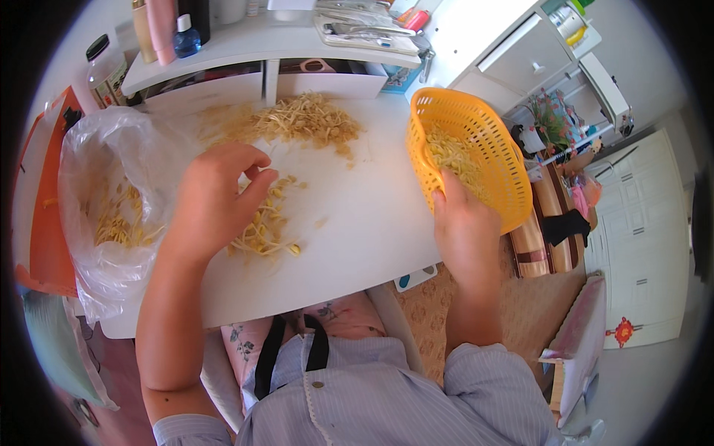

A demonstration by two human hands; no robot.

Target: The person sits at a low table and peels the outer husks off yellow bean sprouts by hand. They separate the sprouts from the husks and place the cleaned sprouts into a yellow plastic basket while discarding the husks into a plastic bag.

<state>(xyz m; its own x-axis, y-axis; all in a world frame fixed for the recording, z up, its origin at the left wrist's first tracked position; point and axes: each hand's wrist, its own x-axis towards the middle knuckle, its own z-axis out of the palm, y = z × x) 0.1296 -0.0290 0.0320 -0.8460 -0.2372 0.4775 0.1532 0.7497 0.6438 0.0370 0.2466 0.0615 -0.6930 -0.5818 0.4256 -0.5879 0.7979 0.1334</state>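
Observation:
My right hand grips the near rim of a yellow perforated plastic basket, tilted at the table's right side. Bean sprouts lie inside it. Over the white tabletop, my left hand is bent with thumb and forefinger close together; whether anything sits between them is hidden. Beneath and beside that hand is a small pile of yellow-headed bean sprouts, partly covered by it. Farther back rests a heap of brownish sprout roots and husks. More sprouts show inside a clear plastic bag at the left.
A white shelf with bottles and a tray of utensils spans the table's back. Below are open compartments. An orange container stands behind the bag. White drawers rise at the right, near a copper-coloured case.

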